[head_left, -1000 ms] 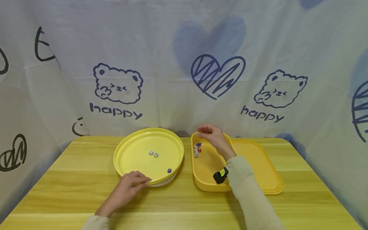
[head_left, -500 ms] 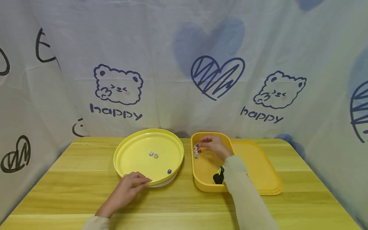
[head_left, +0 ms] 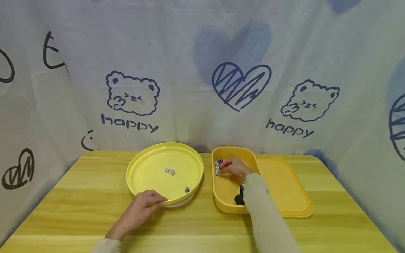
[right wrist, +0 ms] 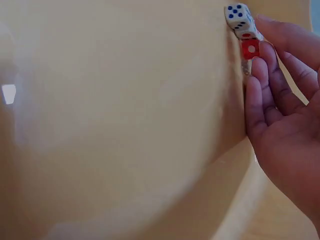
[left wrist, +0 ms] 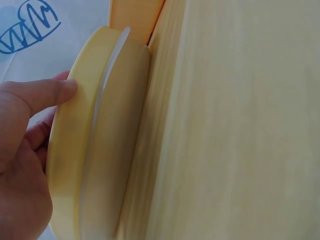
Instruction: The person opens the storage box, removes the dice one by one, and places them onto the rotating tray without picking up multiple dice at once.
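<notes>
My left hand grips the near rim of a round yellow tray. In the left wrist view, the thumb lies on its outer side while the other fingers are partly hidden behind it. Two white dice and a dark blue die lie on the tray. My right hand is inside a yellow-orange box, fingers fairly straight. Its fingertips are right at a red die, beside white dice along the left wall. A dark blue die shows there too.
A flat yellow-orange lid lies right of the box, partly under the right sleeve. A black device sits at the right wrist. Printed cloth hangs behind the wooden table.
My right hand has come down from the box's far rim into the box, toward the dice at its left wall. The left hand keeps its grip on the tray.
</notes>
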Motion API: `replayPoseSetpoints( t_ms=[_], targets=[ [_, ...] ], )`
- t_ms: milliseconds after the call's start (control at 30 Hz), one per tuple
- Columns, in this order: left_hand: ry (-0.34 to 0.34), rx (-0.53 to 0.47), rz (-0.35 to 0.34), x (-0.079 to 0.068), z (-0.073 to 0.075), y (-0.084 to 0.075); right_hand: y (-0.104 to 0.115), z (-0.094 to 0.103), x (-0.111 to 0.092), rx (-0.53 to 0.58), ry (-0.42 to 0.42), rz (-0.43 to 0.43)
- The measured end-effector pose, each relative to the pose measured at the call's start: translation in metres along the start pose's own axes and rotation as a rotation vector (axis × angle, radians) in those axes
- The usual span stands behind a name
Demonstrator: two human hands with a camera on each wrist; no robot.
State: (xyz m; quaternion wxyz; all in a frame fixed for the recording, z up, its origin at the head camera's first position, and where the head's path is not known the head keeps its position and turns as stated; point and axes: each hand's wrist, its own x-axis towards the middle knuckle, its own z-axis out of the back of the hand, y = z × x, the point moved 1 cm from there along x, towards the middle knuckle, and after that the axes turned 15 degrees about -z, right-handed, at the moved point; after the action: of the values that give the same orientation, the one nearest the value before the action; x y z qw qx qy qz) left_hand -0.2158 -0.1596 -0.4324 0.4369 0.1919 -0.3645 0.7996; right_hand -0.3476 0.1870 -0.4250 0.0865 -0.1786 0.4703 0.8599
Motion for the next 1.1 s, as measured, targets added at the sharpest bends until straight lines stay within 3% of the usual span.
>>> replayPoseSetpoints(
  t_ms=[167, 367, 700, 900, 1100],
  targets=[
    [-0.012, 0.017, -0.032, 0.000, 0.001, -0.001, 0.003, -0.004, 0.000, -0.084, -0.004, 0.027],
    [-0.021, 0.033, -0.028, 0.000, 0.000, -0.002, 0.004, -0.007, 0.001, -0.080, 0.006, 0.061],
    [-0.002, 0.011, -0.017, 0.004, 0.000, -0.003, 0.003, -0.011, 0.004, -0.140, -0.054, 0.041],
    [-0.016, 0.019, -0.037, 0.004, 0.000, -0.002, 0.005, -0.011, 0.002, -0.160, -0.046, 0.042],
    [-0.011, 0.017, -0.031, 0.003, -0.001, -0.002, -0.006, -0.007, 0.016, -0.170, 0.000, 0.073]
  ],
)
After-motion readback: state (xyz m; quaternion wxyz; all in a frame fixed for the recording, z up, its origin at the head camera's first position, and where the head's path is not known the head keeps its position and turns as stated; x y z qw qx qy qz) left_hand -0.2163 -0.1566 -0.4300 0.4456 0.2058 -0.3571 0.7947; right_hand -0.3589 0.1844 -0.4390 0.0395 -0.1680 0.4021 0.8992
